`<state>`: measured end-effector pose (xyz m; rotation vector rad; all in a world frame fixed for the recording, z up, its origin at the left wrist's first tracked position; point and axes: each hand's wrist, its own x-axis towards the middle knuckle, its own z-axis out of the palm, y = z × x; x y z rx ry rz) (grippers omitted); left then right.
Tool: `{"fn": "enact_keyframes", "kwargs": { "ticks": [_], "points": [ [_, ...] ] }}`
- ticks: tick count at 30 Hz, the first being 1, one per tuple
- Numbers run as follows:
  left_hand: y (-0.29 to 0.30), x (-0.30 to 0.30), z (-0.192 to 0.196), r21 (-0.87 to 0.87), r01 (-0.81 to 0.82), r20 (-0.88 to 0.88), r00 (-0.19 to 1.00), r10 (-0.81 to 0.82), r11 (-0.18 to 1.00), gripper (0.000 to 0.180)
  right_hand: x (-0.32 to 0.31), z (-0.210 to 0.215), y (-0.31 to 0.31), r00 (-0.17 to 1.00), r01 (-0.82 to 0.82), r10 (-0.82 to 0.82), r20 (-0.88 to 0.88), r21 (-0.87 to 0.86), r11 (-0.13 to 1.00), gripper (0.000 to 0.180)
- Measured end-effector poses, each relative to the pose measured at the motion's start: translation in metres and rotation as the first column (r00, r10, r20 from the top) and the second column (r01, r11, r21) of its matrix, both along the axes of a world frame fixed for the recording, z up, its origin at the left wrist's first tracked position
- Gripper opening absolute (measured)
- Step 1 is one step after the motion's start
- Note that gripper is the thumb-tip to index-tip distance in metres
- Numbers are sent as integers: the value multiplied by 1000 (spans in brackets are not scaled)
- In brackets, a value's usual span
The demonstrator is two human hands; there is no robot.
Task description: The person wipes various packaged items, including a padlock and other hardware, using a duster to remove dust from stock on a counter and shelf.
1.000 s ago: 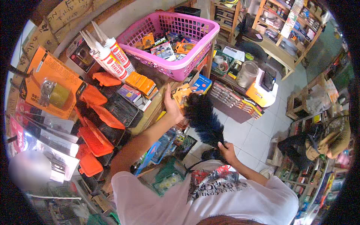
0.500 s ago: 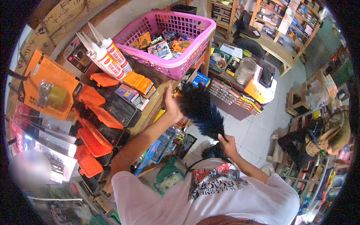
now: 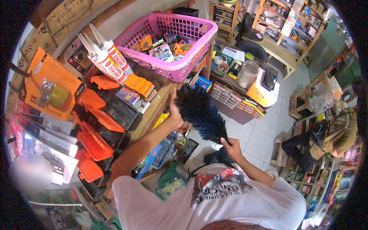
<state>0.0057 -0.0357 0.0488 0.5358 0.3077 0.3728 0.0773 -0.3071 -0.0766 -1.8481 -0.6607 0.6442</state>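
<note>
A black feather duster [image 3: 201, 113] spans the space between my two hands in front of my chest. My right hand [image 3: 232, 149] is closed around its lower end, with the thumb pointing up along it. At the upper left of the duster, my left hand [image 3: 176, 112] rests against the feathers with its palm turned to them. The fingers there look stretched out, though partly hidden by the feathers. Close to the left hand is the edge of a wooden counter [image 3: 155, 105] with small orange boxes [image 3: 140, 85] on it.
A pink basket [image 3: 174, 73] full of packaged goods stands at the back. Sealant tubes [image 3: 111, 61] and black cases with orange lids [image 3: 94, 168] line the left counter. Beyond the duster are a clear jar [image 3: 248, 74] and a wooden bench [image 3: 281, 57]. Stocked shelves [image 3: 314, 184] stand at right.
The duster and my left hand have shifted slightly, and the feathers now spread a little differently against the palm. My right hand keeps its grip. The whole view has moved a little.
</note>
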Motion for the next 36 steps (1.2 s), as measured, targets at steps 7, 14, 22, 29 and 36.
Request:
{"fn": "enact_keyframes", "kwargs": {
  "ticks": [7,14,22,29,36],
  "points": [
    [10,-5,-11,-199,325,231,932,-278,924,82,-16,12,-9,998,-7,6,65,20,1000,46],
    [13,2,-16,-218,50,-1,999,-51,975,85,-22,6,-11,998,-11,12,57,-6,1000,42],
    [11,4,-10,-252,116,31,993,-112,961,85,-24,11,-5,997,57,-58,-52,-8,998,44],
    [33,4,-31,-167,199,94,978,-186,966,94,-22,-13,-24,984,-82,92,153,-68,994,44],
    [38,7,-39,-185,211,109,975,-194,960,97,-12,-21,-23,987,-39,42,157,-25,999,45]
  ]
}}
